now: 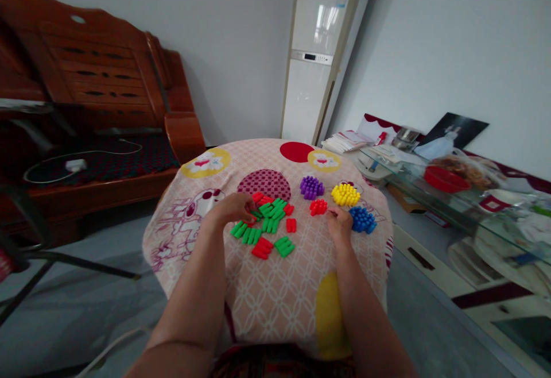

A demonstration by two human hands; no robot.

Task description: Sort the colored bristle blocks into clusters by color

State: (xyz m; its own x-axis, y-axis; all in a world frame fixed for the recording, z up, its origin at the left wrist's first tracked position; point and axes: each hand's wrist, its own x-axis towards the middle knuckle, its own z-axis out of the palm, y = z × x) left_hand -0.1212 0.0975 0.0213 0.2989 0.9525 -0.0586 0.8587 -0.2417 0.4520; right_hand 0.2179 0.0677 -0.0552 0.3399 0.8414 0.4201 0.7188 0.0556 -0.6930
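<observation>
Red and green pieces (pixel 272 209) are spread on the tablecloth (pixel 275 292), with the left hand (pixel 235 207) placed at their left edge, fingers bent. The right hand (pixel 340 224) is held beside a red cluster (pixel 318 207), near the purple cluster (pixel 311 188), yellow cluster (pixel 345 195) and blue cluster (pixel 362 219); whether anything is gripped by either hand cannot be told.

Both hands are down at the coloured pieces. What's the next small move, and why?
I'd probably have the left hand pass one of the loose red pieces toward the small red cluster by the right hand: red lies mixed among green pieces, while the purple cluster, yellow cluster and blue cluster each show one colour.
</observation>
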